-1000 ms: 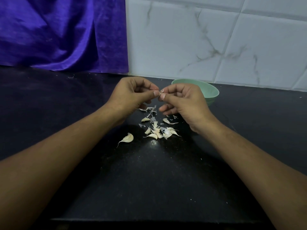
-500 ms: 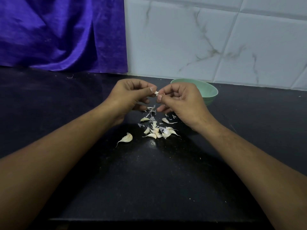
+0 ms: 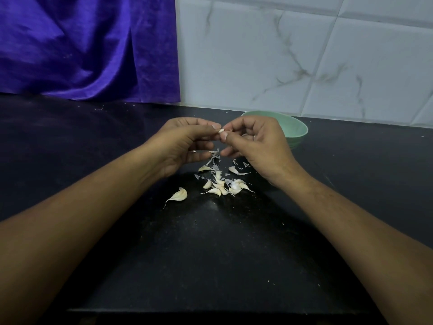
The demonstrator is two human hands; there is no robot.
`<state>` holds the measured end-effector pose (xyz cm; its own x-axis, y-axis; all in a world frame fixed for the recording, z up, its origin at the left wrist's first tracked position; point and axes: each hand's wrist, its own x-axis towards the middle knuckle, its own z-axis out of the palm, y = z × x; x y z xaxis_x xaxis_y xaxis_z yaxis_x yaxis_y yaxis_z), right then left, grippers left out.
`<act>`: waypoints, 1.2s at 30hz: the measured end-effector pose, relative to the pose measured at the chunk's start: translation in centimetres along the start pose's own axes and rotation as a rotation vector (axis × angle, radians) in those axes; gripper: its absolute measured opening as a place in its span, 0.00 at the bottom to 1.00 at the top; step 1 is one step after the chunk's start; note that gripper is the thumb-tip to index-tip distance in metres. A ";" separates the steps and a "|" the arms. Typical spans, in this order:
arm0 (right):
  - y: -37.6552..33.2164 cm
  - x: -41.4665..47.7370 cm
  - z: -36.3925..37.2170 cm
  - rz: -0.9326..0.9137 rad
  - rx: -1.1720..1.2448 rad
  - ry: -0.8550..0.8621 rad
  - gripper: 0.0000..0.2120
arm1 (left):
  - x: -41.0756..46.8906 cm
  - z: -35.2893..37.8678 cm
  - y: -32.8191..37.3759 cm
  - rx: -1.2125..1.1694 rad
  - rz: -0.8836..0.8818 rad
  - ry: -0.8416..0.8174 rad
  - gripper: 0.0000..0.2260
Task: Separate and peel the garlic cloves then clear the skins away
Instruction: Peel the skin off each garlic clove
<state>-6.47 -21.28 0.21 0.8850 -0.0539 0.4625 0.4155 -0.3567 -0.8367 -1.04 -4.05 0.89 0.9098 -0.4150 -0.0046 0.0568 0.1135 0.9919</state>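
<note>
Clove in hand: a small pale garlic clove (image 3: 221, 131) is pinched between the fingertips of both hands, raised above the black countertop (image 3: 210, 254), directly over the far end of the garlic pile.
Clove direction: its long axis appears to run roughly left to right, from one hand to the other; it is too small and too covered to tell which end is the tip.
Left hand (image 3: 185, 144): thumb and forefinger closed narrowly on the clove's left end, other fingers curled under.
Right hand (image 3: 255, 141): thumb and forefinger closed on the clove's right end, seemingly picking at the skin.
Garlic pile (image 3: 222, 184): loose cloves and papery skin flakes lie mixed on the countertop, just below and nearer the person than the held clove.
Stray clove (image 3: 179, 195): one larger unpeeled clove lies apart, left of the pile, its thin tail pointing toward the near left.
Green bowl (image 3: 296, 131): stands behind the right hand, right of the pile; its contents cannot be seen.
Risks: the clove is small, so a hard pinch could likely squirt it out onto the countertop; dropped skins may hide unpeeled cloves in the pile; light flakes could scatter during clearing.
</note>
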 end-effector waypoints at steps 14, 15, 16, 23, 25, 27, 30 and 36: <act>0.2 0.0 -0.1 -0.034 -0.009 -0.018 0.03 | -0.2 0.1 0.3 -0.058 -0.084 -0.046 0.04; 0.2 0.0 -0.1 -0.042 -0.026 -0.024 0.04 | -0.2 0.2 0.2 -0.057 -0.091 -0.055 0.03; 0.2 0.0 -0.2 -0.044 -0.044 -0.031 0.04 | -0.3 0.3 0.2 -0.059 -0.098 -0.066 0.03; 0.1 0.1 -0.2 0.001 -0.013 -0.063 0.04 | -0.2 0.1 0.5 -0.143 -0.152 -0.082 0.03; 0.0 0.0 -0.1 -0.018 0.004 -0.063 0.05 | -0.1 0.0 0.5 -0.142 -0.152 -0.084 0.04; 0.0 0.0 -0.1 -0.020 0.017 -0.047 0.05 | -0.1 -0.1 0.3 -0.105 -0.136 -0.087 0.04; 0.1 0.1 -0.2 -0.005 0.034 -0.023 0.02 | 0.0 0.0 0.1 -0.033 -0.076 -0.083 0.05; -0.2 0.1 -0.4 0.055 0.112 0.006 0.01 | -0.3 0.1 0.1 -0.023 0.009 -0.095 0.14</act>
<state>-6.54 -21.54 0.53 0.9060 -0.0767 0.4162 0.3873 -0.2462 -0.8885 -1.32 -4.04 0.96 0.8675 -0.4971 0.0174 0.0589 0.1375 0.9887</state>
